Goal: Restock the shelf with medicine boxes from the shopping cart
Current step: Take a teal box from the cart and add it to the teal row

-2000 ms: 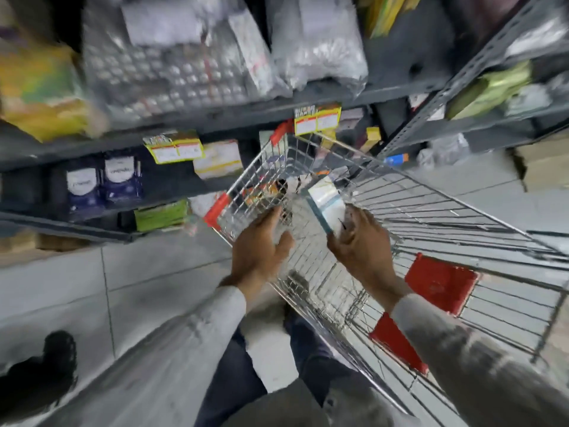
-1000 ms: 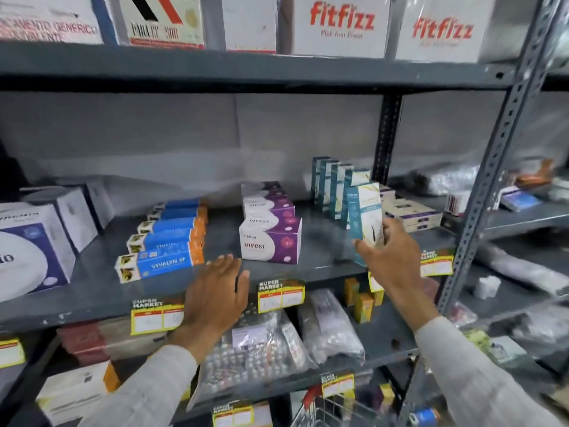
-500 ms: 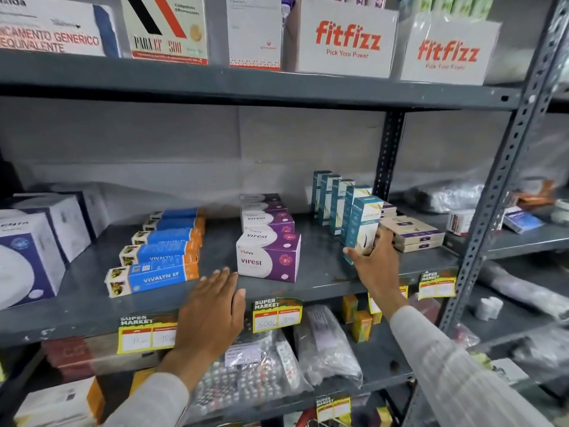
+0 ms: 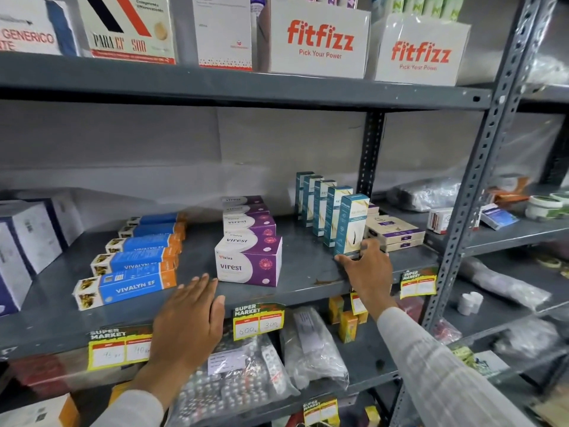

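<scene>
A tall teal and white medicine box (image 4: 351, 224) stands upright on the grey middle shelf (image 4: 301, 272), at the front of a row of several matching teal boxes (image 4: 317, 204). My right hand (image 4: 366, 272) grips the bottom of that front box, thumb on its left edge and fingers on its right. My left hand (image 4: 187, 322) lies flat and open on the shelf's front edge, holding nothing. The shopping cart is out of view.
Purple Virest boxes (image 4: 249, 260) and blue Vivalyn boxes (image 4: 129, 285) lie left of the teal row. Flat beige boxes (image 4: 397, 234) are stacked right of it, by the grey upright post (image 4: 471, 186). Fitfizz cartons (image 4: 317, 38) stand on the shelf above; bagged blister packs (image 4: 234, 377) fill the shelf below.
I lifted a teal box out of the cart and up to the shelf. My right hand has set it down at the front of the teal row. My left hand stays on the shelf edge.
</scene>
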`<state>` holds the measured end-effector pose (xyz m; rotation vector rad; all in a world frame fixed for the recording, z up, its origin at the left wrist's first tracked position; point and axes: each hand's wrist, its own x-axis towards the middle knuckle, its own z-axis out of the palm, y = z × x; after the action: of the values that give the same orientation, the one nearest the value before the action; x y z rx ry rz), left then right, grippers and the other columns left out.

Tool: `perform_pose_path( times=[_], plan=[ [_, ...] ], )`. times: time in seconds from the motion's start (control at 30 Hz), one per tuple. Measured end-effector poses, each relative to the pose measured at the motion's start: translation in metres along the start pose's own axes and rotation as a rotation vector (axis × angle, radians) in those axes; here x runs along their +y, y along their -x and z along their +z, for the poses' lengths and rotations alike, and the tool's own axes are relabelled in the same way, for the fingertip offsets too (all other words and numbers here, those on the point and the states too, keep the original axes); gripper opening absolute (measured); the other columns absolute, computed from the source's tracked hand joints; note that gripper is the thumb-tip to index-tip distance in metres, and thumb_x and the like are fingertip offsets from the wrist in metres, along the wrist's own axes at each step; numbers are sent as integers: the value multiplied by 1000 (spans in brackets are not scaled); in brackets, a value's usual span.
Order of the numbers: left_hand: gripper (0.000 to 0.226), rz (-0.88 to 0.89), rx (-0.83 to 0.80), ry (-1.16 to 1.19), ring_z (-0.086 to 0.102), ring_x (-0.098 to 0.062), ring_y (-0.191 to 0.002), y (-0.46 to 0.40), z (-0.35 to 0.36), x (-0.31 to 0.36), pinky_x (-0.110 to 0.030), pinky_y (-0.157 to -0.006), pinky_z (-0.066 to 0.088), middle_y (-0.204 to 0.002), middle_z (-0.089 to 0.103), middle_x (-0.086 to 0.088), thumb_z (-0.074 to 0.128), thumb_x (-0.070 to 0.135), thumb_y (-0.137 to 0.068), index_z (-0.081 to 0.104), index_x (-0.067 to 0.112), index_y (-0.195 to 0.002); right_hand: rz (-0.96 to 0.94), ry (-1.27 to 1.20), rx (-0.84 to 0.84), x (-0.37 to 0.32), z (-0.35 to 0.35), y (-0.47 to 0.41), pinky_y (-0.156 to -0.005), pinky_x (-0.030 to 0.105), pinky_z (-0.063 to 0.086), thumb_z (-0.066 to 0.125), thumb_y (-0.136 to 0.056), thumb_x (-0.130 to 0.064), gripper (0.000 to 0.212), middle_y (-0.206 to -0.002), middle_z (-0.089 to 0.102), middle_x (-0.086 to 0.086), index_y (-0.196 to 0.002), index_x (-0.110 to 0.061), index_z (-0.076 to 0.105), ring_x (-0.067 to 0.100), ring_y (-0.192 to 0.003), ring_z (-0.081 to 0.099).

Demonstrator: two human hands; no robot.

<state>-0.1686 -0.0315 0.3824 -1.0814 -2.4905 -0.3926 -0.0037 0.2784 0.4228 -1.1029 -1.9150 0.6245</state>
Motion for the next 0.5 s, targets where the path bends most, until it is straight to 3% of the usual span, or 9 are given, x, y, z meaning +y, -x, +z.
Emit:
perform_pose_path(
  times=[0.2,0.5],
  plan=[
    [70,-5,-8,7,48,-22,-143,-1,1,0,-40,-122,30,-153,52,-7,16,54,-103,52,12,-147,6,16,46,8,2,-2,-75,34,43,83,-72,-50,57,-109,67,6,-107,-21,49,30,-107,57],
    [69,-13,-13,8,49,-22,-142,-1,2,-1,-40,-121,31,-152,53,-7,17,53,-103,54,12,-146,19,20,27,7,2,-1,-75,31,40,83,-75,-46,56,-114,66,7,-112,-19,50,28,-111,56]
  ],
)
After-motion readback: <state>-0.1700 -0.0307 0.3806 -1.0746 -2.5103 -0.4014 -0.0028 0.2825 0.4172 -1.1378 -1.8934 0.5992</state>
